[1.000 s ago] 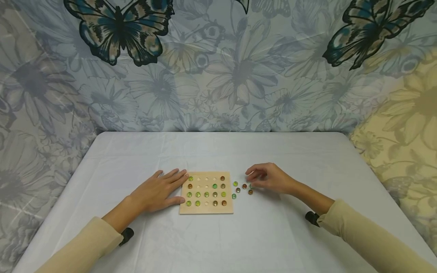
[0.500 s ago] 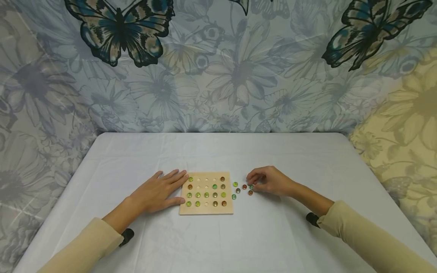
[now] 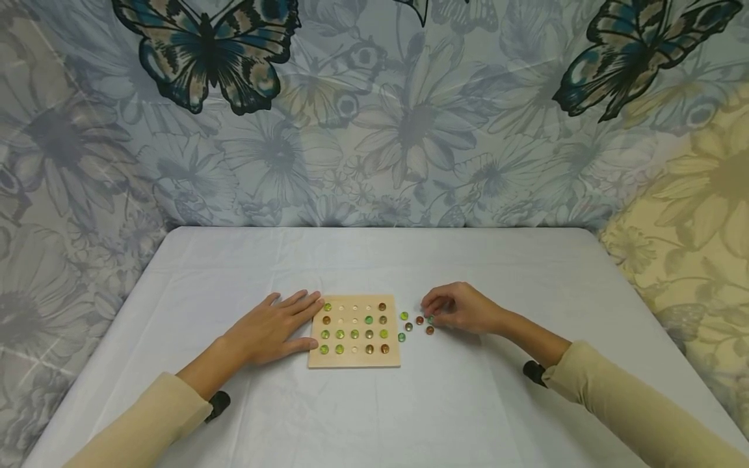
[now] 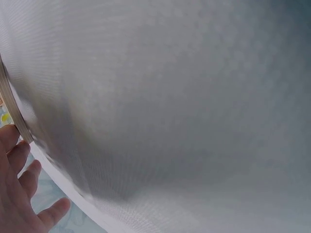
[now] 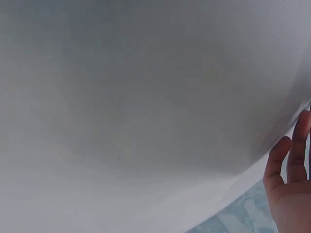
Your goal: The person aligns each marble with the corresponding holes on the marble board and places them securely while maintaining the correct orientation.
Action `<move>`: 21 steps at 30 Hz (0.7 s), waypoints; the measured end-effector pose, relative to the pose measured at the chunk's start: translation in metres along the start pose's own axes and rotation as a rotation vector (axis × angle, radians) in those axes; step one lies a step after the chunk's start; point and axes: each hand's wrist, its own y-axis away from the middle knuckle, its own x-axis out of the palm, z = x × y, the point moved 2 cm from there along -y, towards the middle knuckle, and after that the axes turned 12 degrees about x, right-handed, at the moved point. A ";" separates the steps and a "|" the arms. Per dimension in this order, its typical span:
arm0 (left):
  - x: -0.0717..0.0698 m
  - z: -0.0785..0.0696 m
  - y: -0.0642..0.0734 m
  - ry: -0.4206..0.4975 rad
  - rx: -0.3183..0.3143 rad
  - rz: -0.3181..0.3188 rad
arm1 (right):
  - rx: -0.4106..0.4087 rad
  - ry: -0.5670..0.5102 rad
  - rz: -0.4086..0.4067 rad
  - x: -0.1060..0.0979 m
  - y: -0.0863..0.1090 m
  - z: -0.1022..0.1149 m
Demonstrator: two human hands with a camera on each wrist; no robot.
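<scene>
A pale wooden board [image 3: 354, 363] with rows of small hollows lies on the table, several green and brown glass marbles [image 3: 354, 334] in them. My left hand [image 3: 270, 329] rests on its left edge, fingers extended and slightly spread; the left wrist view catches those fingers [image 4: 29, 177] beside the board's edge [image 4: 13, 107]. To the right of the board, my right hand [image 3: 465, 311] pinches a teal-green marble [image 3: 430, 320] between thumb and curled fingers, low over the table. Its fingertips are outside the right wrist view, where only some bent fingers [image 5: 279, 155] appear.
Several loose marbles [image 3: 408, 327] lie between the board and my right hand, among them a green one [image 3: 404, 316] and a reddish-brown one [image 3: 430, 330]. A white cloth covers the table [image 3: 374, 266]; a floral fabric backdrop [image 3: 374, 143] rises behind it.
The right hand's fingers have come down and closed around the teal-green marble. My left hand and the board have stayed put.
</scene>
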 end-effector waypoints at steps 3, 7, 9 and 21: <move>0.000 0.000 0.000 -0.007 0.000 0.002 | -0.013 0.012 -0.007 -0.001 -0.003 0.004; -0.001 0.000 0.001 -0.006 -0.005 0.002 | -0.029 0.033 -0.031 -0.002 -0.010 0.011; -0.001 0.000 0.001 -0.001 -0.010 0.003 | -0.033 0.038 -0.039 -0.001 -0.014 0.016; -0.002 0.000 0.001 0.006 -0.001 0.002 | -0.087 0.055 -0.050 0.001 -0.034 0.041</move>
